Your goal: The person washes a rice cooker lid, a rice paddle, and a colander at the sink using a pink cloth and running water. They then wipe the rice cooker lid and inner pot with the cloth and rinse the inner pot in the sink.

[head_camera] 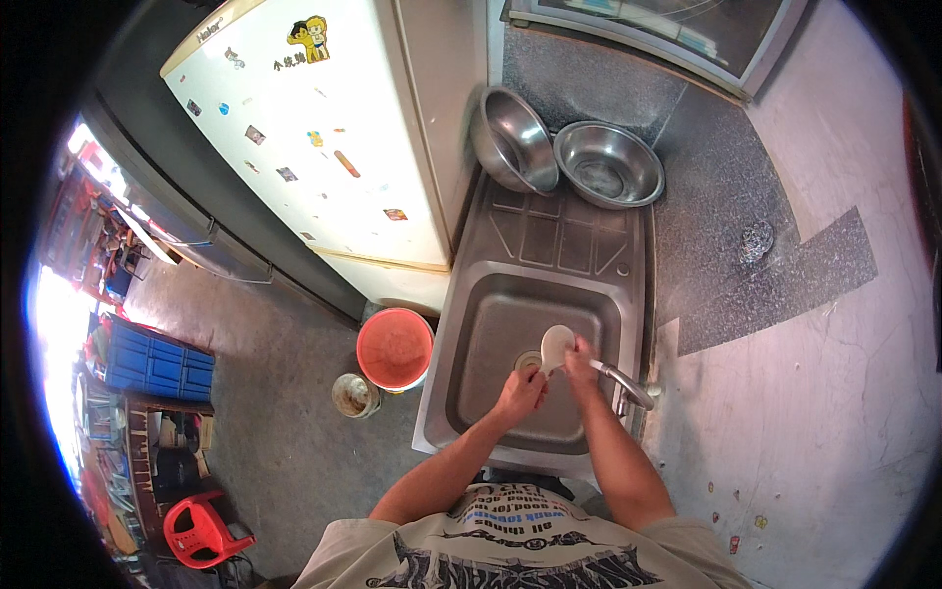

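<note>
Over the basin of a stainless steel sink point(489, 324) I hold a white round-headed spoon point(556, 346), possibly a rice paddle. My left hand point(521, 396) grips its handle. At the right edge of the head, the fingers of my right hand point(581, 362) are on it, partly hidden from view. Beside my right hand, a curved metal faucet point(627, 384) reaches in from the right wall. Under the spoon, part of the drain point(527, 359) shows in the basin floor. Whether water is running cannot be made out.
Two stainless steel bowls, one tilted point(511, 140) and one round point(609, 166), rest behind the ribbed drainboard point(556, 228). Left of the sink stand a red bucket point(395, 350), a small tub point(356, 396) and a white refrigerator point(331, 147). A steel scourer point(756, 241) is against the right wall.
</note>
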`<state>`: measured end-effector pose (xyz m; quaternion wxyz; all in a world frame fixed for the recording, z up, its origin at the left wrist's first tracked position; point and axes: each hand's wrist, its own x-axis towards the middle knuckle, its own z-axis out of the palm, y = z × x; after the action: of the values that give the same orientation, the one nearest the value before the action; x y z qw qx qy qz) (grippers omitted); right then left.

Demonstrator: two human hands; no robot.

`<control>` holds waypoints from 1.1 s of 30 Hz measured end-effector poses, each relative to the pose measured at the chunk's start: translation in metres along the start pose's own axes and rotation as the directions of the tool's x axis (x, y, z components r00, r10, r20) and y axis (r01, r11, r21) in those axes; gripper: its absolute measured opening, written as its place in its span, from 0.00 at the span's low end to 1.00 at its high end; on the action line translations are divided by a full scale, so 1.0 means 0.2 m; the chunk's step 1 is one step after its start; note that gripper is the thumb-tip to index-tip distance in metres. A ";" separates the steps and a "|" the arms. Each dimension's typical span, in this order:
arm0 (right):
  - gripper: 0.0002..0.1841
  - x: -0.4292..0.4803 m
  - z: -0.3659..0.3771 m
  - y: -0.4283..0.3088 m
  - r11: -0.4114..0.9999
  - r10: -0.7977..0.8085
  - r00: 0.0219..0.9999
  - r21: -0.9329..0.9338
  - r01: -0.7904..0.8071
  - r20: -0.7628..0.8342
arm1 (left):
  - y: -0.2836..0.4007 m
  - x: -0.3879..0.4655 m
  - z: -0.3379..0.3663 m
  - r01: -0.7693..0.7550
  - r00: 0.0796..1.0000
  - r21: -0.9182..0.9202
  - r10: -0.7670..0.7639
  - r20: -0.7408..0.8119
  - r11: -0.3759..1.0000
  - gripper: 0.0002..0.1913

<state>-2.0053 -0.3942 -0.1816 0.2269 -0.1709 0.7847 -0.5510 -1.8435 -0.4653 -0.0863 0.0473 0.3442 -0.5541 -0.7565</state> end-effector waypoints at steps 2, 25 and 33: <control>0.13 -0.04 0.00 -0.02 0.885 0.133 0.967 0.414 -0.215 0.218 | 0.00 0.00 -0.01 0.012 1.000 -0.021 -0.012 0.023 1.000 0.13; 0.22 -0.10 -0.07 -0.11 0.867 0.103 0.984 0.472 -0.162 0.148 | 0.03 -0.01 0.01 0.078 0.996 0.026 -0.079 0.051 0.997 0.14; 0.12 0.06 -0.16 -0.20 0.990 -0.043 0.950 -0.111 0.082 0.310 | 0.05 -0.03 0.00 0.066 0.987 0.045 -0.072 0.146 0.997 0.14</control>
<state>-2.0320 -0.3884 -0.1375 0.3175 -0.2929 0.7664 -0.4754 -1.8430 -0.4664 -0.0748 -0.0267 0.3074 -0.5588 -0.7698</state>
